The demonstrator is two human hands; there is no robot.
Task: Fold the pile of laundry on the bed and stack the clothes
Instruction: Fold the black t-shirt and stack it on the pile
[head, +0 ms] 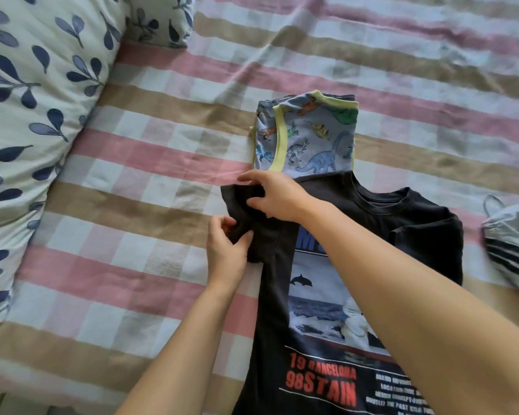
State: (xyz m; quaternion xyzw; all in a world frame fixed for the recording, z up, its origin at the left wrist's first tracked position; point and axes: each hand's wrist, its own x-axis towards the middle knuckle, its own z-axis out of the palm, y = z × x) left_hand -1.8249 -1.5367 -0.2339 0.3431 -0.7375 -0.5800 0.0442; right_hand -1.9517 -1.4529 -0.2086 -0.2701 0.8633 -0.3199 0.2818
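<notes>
Black T-shirt (417,223) lies print-up on the checked bed sheet (132,175), near centre. Left hand (225,250) pinches the near part of the sleeve (238,196) on the left. Right hand (276,199) pinches its far part. Each grip is closed on dark cloth. The folded dinosaur-print top (312,139) touches the collar's far side, and a striped grey garment (510,244) lies at the right edge.

A black T-shirt (417,232) lies flat on the bed (132,205). It has a sea picture and red letters on its front. One sleeve is bunched up. A folded blue dinosaur top (312,136) with yellow edges touches its shoulder. A grey striped piece (513,244) lies near, on the right.
</notes>
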